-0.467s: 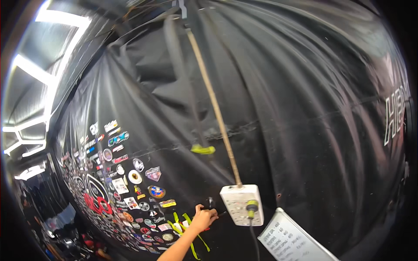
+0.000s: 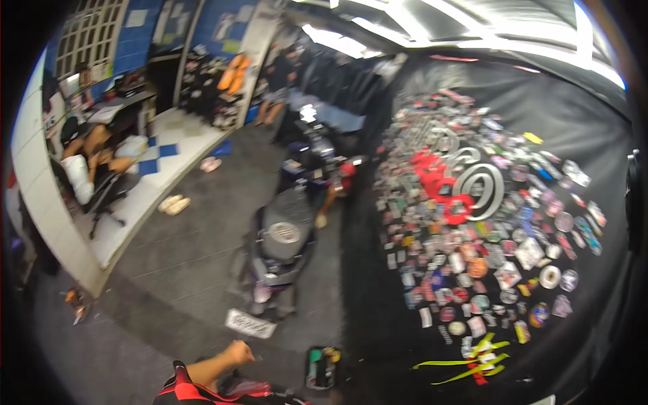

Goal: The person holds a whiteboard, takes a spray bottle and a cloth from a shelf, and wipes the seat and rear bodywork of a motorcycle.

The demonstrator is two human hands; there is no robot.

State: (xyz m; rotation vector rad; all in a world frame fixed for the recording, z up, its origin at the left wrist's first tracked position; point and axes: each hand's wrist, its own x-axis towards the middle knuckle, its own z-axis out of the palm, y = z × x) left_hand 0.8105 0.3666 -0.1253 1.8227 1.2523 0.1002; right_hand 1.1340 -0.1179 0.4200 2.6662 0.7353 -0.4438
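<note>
My left hand (image 2: 237, 352) reaches up from the lower edge, its forearm coming out of a black and red sleeve (image 2: 183, 388). Motion blurs it, but the fingers look curled in. Whatever they may hold cannot be made out. Just beyond it on the floor is a black tray (image 2: 322, 368) with green and yellow things in it. Ahead stands a dark motor scooter (image 2: 283, 233) with a white plate (image 2: 250, 323) at its near end. My right hand does not show.
A black wall covering with many stickers (image 2: 472, 263) and yellow-green straps (image 2: 482, 363) rises at right. At left, a seated person (image 2: 88, 162) is on a raised tiled floor (image 2: 179, 128). Pale slippers (image 2: 174, 204) lie below its edge. Another person (image 2: 275, 81) stands far back.
The view has swung left, from the wall with the power strip and whiteboard to the floor and scooter. My left hand has come away from the wall beside the straps.
</note>
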